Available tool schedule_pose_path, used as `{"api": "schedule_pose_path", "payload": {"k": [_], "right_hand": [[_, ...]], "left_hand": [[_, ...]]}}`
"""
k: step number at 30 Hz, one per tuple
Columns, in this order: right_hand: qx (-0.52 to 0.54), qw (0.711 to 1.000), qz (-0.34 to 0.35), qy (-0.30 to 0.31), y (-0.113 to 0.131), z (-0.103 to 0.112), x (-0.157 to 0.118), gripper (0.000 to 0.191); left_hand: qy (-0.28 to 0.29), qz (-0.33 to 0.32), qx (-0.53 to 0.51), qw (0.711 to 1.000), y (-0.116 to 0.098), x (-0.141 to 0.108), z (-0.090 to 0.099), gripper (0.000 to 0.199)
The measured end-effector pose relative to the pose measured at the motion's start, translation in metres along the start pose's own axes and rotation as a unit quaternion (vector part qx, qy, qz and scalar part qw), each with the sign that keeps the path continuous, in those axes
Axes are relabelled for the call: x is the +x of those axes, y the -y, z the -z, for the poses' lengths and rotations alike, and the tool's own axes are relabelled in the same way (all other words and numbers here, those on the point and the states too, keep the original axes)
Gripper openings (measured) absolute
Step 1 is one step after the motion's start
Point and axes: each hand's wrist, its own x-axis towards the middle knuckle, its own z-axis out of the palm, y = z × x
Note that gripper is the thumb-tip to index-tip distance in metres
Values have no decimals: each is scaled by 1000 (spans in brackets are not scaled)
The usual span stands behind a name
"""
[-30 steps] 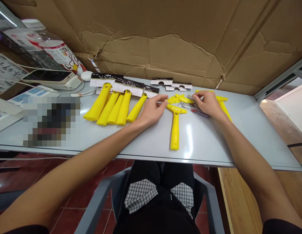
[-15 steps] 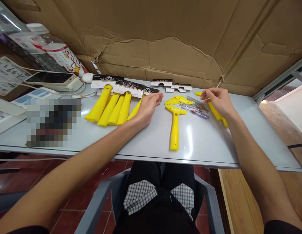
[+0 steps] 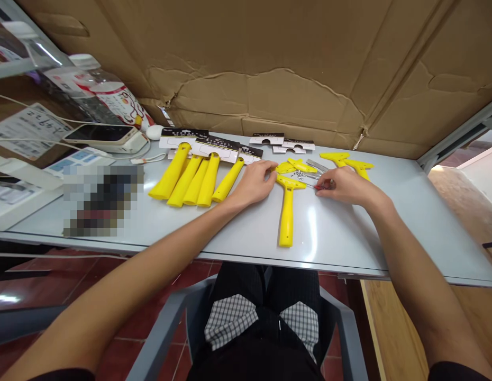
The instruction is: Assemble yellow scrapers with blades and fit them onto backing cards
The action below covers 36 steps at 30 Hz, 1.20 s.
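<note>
My right hand (image 3: 345,186) is closed around the handle of a small screwdriver (image 3: 319,187), whose red collar shows at the fingertips. My left hand (image 3: 254,182) is open with bent fingers, thumb and forefinger apart, at the left end of the scraper head. That yellow T-shaped scraper handle (image 3: 286,217) lies with its grip pointing towards me. Just behind its head are loose yellow head plates (image 3: 297,165) and a small heap of screws (image 3: 297,175). Metal strips (image 3: 315,165) lie beside the screws, partly hidden by my right hand.
Yellow scraper handles with black-and-white cards (image 3: 206,180) lie in a row on the left. More cards (image 3: 266,138) are at the back. Two yellow scrapers (image 3: 334,157) lie at right. A phone (image 3: 101,134), bottles (image 3: 115,95) and cables crowd the left. Cardboard (image 3: 262,42) walls the back.
My right hand has left the yellow scrapers at right, moved down and left, and taken hold of the screwdriver. My left hand has shifted right, up to the scraper head.
</note>
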Motion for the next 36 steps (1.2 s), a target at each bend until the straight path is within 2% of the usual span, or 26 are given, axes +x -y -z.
{"api": "schedule_pose_path", "payload": {"k": [3, 7, 12, 17, 19, 22, 24, 28, 33, 36], "right_hand": [[14, 1000, -6, 17, -1, -1, 1, 7], [13, 1000, -5, 13, -1, -1, 0, 7], [-8, 1000, -11, -13, -4, 2, -2, 12], [-60, 993, -40, -97, -14, 2, 2, 20], [-89, 990, -62, -94, -17, 1, 3, 19], [-99, 990, -70, -74, -16, -1, 4, 16], [-96, 990, -63, -77, -15, -2, 3, 15], [-82, 991, -46, -92, -11, -4, 1, 17], [-96, 989, -48, -103, -9, 0, -2, 26], [-112, 985, -61, -116, -10, 8, -7, 24]], "left_hand": [[2, -11, 12, 1000, -1, 16, -3, 19], [46, 1, 31, 998, 0, 41, -5, 4], [55, 30, -34, 997, 4, 59, -5, 19], [44, 56, -45, 996, 3, 54, 1, 17], [49, 36, -1, 998, 3, 48, 7, 12], [92, 5, 63, 994, 5, 37, 15, 19], [111, -16, 64, 992, 6, 29, 20, 22], [104, -40, 60, 992, 4, 20, 22, 20], [147, -23, 58, 987, 5, 22, 27, 19], [182, 29, 24, 983, 0, 24, 38, 23]]}}
